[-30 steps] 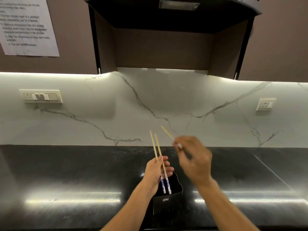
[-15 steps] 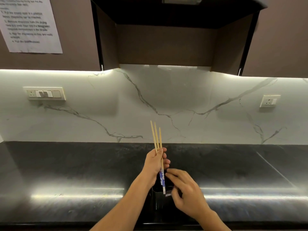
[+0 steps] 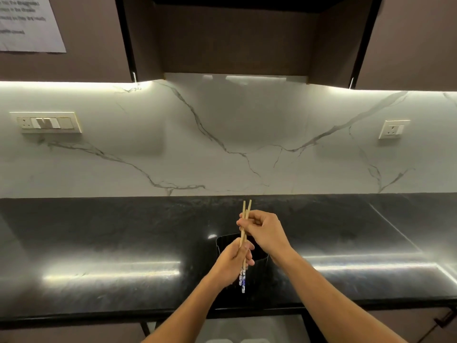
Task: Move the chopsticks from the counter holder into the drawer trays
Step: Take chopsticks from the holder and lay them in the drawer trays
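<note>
A small bundle of wooden chopsticks (image 3: 243, 233) with blue-and-white patterned ends stands nearly upright over the black counter holder (image 3: 223, 242). My left hand (image 3: 232, 264) grips the bundle low down, just above the patterned ends. My right hand (image 3: 265, 232) is closed around the same bundle higher up, near the plain tips. The holder is a dark ribbed cup on the black counter (image 3: 99, 238), partly hidden behind both hands; I cannot tell what is inside it. Below the counter edge a pale tray (image 3: 247, 328) of the drawer shows at the bottom.
A white marble backsplash (image 3: 222, 134) rises behind the counter, with a switch plate (image 3: 47, 122) at left and a socket (image 3: 393, 129) at right. Dark wall cabinets (image 3: 408, 40) and a hood recess hang overhead. A printed sheet (image 3: 27, 23) is taped at upper left.
My right hand rose from the holder and closed on the upper part of the bundle. My left hand lowered the chopsticks toward me. The view tilted down, showing the drawer tray.
</note>
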